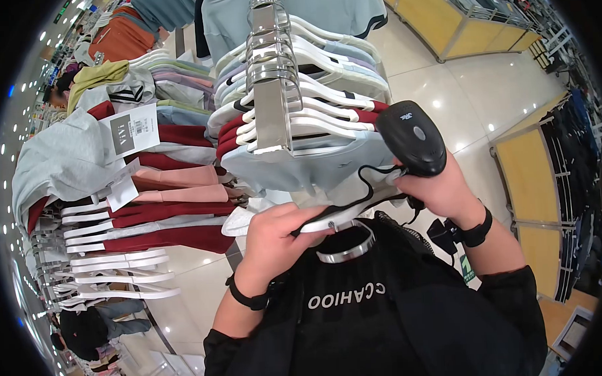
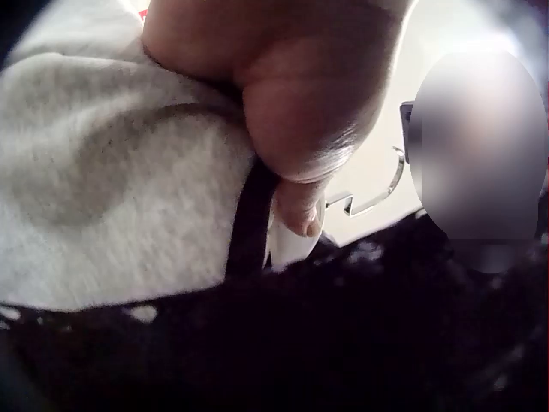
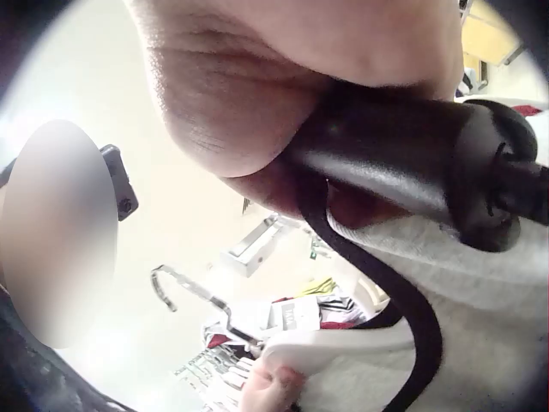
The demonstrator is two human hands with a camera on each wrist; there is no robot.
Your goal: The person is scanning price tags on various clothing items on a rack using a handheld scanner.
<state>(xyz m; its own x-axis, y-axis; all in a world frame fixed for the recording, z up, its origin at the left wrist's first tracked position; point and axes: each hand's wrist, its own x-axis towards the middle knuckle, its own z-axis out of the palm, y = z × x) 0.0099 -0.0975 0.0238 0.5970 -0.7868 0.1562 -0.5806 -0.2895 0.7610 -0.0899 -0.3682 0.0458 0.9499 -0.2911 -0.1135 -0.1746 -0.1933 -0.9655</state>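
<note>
Beside the chrome rack [image 1: 272, 116], pale floor [image 1: 437, 94] is seen; a black-trimmed grey garment [image 3: 485, 279] on a white hanger [image 3: 330, 348] is gripped by the left hand [image 1: 274, 245], a black scanner [image 1: 412, 139] by the right hand [image 1: 440, 191].

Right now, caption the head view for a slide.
Left hand pinching a white hanger, right hand holding a black scanner, near racked clothes.

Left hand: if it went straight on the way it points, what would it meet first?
The left hand would likely meet the right hand first, beyond the hanger it grips; depth is unclear.
</note>
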